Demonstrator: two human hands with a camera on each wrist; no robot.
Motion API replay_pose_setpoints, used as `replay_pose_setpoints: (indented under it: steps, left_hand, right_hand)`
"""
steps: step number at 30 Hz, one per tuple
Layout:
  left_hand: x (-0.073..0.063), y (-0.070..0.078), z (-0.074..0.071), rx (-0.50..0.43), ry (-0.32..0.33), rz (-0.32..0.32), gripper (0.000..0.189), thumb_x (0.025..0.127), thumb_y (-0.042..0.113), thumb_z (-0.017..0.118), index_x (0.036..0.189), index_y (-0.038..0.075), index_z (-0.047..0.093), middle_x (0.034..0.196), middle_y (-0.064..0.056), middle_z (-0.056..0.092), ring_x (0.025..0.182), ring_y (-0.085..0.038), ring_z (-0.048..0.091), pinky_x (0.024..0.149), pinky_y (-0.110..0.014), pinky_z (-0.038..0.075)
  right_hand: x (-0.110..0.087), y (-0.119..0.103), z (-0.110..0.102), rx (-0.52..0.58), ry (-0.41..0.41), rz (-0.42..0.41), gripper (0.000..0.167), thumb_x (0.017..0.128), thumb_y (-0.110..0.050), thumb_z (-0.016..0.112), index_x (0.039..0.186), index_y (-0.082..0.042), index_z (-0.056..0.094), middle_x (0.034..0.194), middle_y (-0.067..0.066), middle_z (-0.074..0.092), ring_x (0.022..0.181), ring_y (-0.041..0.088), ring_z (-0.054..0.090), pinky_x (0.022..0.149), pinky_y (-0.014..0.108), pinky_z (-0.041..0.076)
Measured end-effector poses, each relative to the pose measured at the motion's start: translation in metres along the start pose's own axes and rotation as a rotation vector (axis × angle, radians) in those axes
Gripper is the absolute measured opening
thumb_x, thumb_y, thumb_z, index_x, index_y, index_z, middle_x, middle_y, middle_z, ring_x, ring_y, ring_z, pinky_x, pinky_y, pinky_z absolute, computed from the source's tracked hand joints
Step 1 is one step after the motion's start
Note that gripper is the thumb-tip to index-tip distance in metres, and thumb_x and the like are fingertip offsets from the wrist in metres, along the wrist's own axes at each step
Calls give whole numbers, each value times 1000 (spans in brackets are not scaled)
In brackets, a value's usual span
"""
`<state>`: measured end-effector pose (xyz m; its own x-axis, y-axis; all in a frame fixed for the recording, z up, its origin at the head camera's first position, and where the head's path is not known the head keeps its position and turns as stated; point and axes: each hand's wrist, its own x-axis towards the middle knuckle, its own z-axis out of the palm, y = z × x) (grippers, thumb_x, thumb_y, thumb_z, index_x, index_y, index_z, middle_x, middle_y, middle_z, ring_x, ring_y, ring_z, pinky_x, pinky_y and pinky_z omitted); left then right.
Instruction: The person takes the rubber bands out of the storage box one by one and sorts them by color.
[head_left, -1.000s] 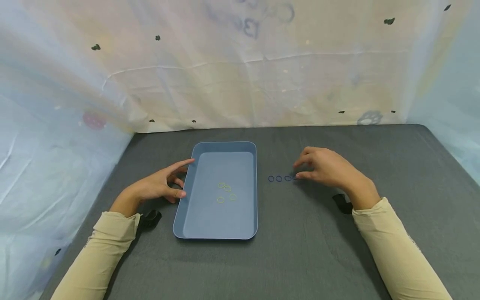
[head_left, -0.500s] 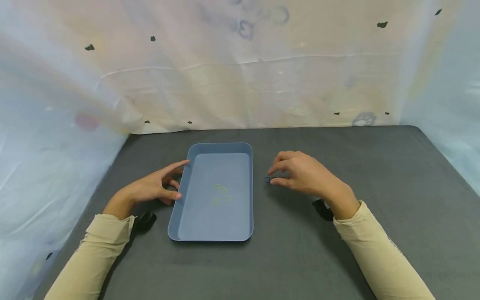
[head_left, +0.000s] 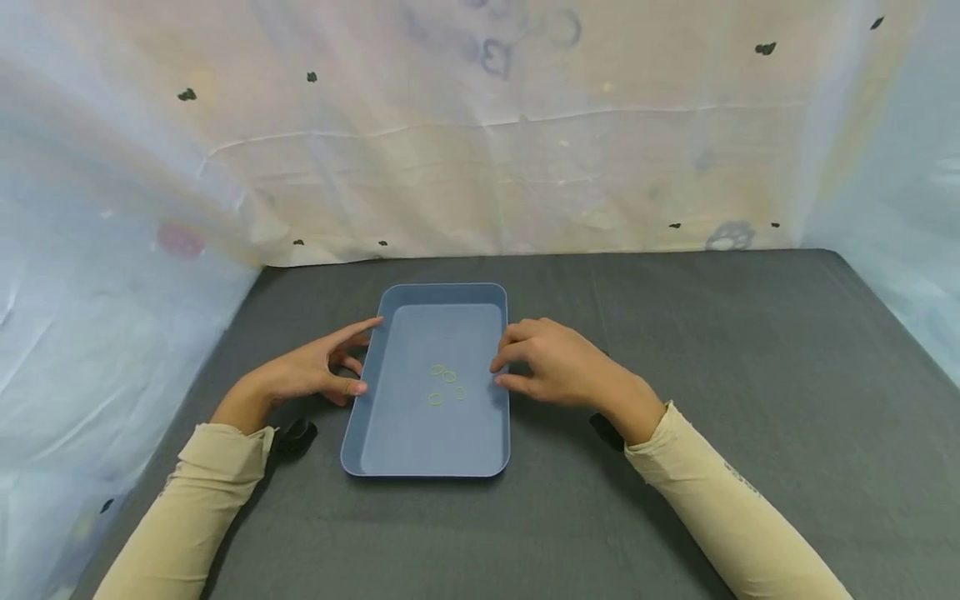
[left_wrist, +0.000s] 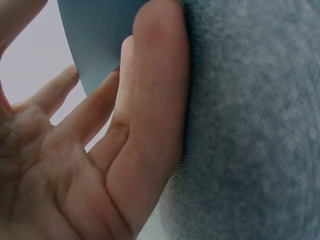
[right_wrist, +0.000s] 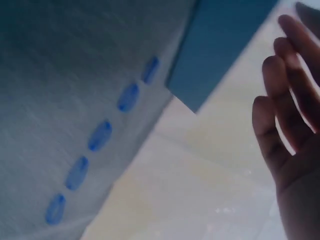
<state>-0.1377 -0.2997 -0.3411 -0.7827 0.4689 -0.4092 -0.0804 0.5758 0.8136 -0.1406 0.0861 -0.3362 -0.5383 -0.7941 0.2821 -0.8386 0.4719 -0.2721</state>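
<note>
A blue rectangular tray lies on the dark tabletop, with several thin yellow-green rings on its floor. My left hand touches the tray's left side, thumb and forefinger spread apart along the rim. Over the right rim is my right hand, its fingertips just inside the tray above the floor. Nothing shows between its thumb and fingers. The right wrist view has several blue rings in a row on the table beside the tray; in the head view my right hand hides them.
Dark grey cloth covers the table and extends widely to the right. A pale patterned curtain hangs behind the far edge, with lighter sheets at both sides. A black strap is around my right wrist.
From the right end of the blue ring row, my right hand has moved left to the tray's right rim. My left hand stays against the tray. The head view has shifted slightly.
</note>
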Motion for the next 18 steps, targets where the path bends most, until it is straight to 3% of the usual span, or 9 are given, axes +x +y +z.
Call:
replay_pose_setpoints:
  steps: [4,7,13,18]
  left_hand:
    - [0,-1,1,6,3,-11,101,89,21,77,161,35,7,165,-19,11,120,-27,55,80,-42,58]
    - [-1,-3,0,9,3,-8,101,89,21,77,161,34,7,165,-21,10,119,-30,55,79,-42,58]
    - [1,-4,1,0,8,-24,101,88,22,78,160,38,8,164,-19,13,122,-31,51,81,-42,58]
    - [4,0,2,-3,0,-9,102,88,22,78,161,35,8,165,-22,12,123,-33,51,80,-42,58]
  right_hand:
    - [-2,0,16,22,21,-49,11,89,-30,76,96,-22,79,95,-7,65,88,10,59,84,32,50]
    - [-1,-2,23,34,83,-79,11,89,-30,77,96,-22,79,96,-7,66,90,11,57,86,33,48]
    - [4,-7,22,96,197,-87,12,89,-29,76,97,-21,81,98,-7,68,98,13,55,87,36,43]
    - [8,-9,21,87,202,-92,12,90,-30,75,97,-22,81,99,-7,69,102,14,55,90,37,43]
